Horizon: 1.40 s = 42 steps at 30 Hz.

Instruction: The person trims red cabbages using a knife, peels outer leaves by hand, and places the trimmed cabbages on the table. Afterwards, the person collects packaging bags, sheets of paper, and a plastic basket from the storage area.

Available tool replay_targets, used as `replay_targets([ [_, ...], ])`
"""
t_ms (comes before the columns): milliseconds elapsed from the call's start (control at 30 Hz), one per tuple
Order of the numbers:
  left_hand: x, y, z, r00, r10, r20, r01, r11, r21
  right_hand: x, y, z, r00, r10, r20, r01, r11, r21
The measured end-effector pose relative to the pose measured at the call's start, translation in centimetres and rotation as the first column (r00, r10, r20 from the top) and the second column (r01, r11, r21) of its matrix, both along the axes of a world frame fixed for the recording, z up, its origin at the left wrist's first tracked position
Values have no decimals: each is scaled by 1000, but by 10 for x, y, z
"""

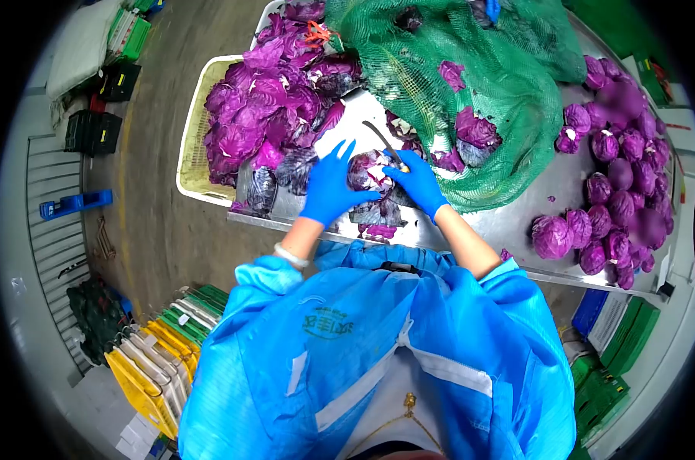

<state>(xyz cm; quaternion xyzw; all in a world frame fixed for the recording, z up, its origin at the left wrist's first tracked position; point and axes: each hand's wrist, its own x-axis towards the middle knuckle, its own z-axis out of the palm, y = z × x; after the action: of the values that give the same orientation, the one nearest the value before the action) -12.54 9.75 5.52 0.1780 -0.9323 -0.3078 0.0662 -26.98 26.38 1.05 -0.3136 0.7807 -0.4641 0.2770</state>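
A red cabbage with pale cut patches lies on the metal table between my blue-gloved hands. My left hand is at its left side, fingers spread apart, thumb reaching along its lower edge. In my right hand is a knife with a dark curved blade, pointing up and to the left over the cabbage. The fingers of this hand are wrapped round the handle, at the cabbage's right side. Loose dark leaves lie just below the cabbage, near the table's front edge.
Purple leaves heap over a cream crate at the left. A green mesh bag with loose leaves covers the table's middle and back. Several whole cabbages fill the right side. Stacked yellow crates stand on the floor, lower left.
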Motion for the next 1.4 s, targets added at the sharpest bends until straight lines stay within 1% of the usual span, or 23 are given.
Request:
replay_targets([
  [33, -5, 12, -7, 990, 8, 139, -41, 970, 240, 1, 1, -2, 991, -56, 122, 54, 998, 16],
  [67, -7, 21, -27, 996, 55, 75, -76, 948, 310, 2, 3, -7, 963, -116, 241, 110, 993, 39],
  [167, -16, 33, -24, 970, 214, 115, -239, 925, 296, 9, 12, -13, 968, -205, 146, 199, 978, 56],
  [233, -16, 42, -31, 952, 293, 83, -304, 898, 317, 27, 14, -8, 978, -130, -161, 133, 991, 11],
  [333, -24, 51, -30, 938, 327, 114, -346, 906, 244, 13, 2, -27, 964, -237, -118, 254, 955, 156],
  [467, -11, 45, -40, 947, 315, 60, -314, 871, 378, -13, -6, -26, 985, -152, -85, 170, 947, 274],
  [500, -3, 38, -47, 946, 322, 27, -296, 832, 468, -9, -6, -37, 963, -171, -210, 208, 964, 167],
  [533, 4, 27, -56, 956, 294, -18, -236, 800, 552, -8, -7, -27, 963, -84, -257, 139, 969, 204],
  [600, 18, 10, -63, 966, 238, -103, -109, 733, 671, -21, -6, -38, 954, -191, -233, 232, 959, 164],
  [633, 27, 3, -72, 959, 268, -94, -115, 670, 733, -34, -5, -34, 908, -337, -249, 377, 917, 133],
  [667, 35, -10, -84, 965, 208, -158, -44, 726, 687, -56, -1, -44, 916, -247, -316, 336, 901, 272],
  [733, 37, -15, -66, 979, 159, -130, -24, 717, 697, -57, 6, -10, 895, -13, -445, 97, 981, 166],
  [800, 25, -13, -37, 999, 51, -16, -25, 716, 698, -33, -3, 59, 917, 135, -375, -44, 969, 241],
  [867, 22, -14, -45, 999, -15, 44, -12, 829, 559, -11, -2, 33, 912, 235, -338, -199, 970, 137],
  [933, 17, -1, -53, 980, 196, -27, -99, 602, 793, 8, -5, 29, 972, 203, -116, -208, 978, -35],
  [967, 16, 7, -46, 961, 276, 31, -158, 452, 878, 10, -5, 35, 979, 194, -57, -194, 981, 10],
  [1067, 15, 25, -77, 947, 315, -69, -261, 876, 405, 7, -6, 3, 987, 47, -155, -52, 998, -28],
  [1133, 1, 39, -45, 933, 361, -10, -327, 858, 397, -5, -7, 31, 968, -99, -231, 115, 992, 59],
  [1200, -9, 37, -20, 962, 263, 72, -269, 875, 404, -15, -10, 61, 921, -155, -357, 174, 984, 23],
  [1233, -11, 35, -21, 969, 230, 90, -247, 903, 352, -15, -10, 61, 929, -96, -357, 72, 994, -80],
  [1333, -16, 25, -24, 980, 140, 141, -173, 951, 256, 6, -11, 62, 988, 153, -30, -153, 988, -1],
  [1367, -15, 20, -26, 983, 116, 144, -151, 953, 262, 9, -13, 38, 989, 149, -21, -150, 981, -124],
  [1400, -15, 14, -27, 985, 91, 147, -128, 956, 265, 4, -14, 19, 999, 41, -28, -43, 997, -61],
])
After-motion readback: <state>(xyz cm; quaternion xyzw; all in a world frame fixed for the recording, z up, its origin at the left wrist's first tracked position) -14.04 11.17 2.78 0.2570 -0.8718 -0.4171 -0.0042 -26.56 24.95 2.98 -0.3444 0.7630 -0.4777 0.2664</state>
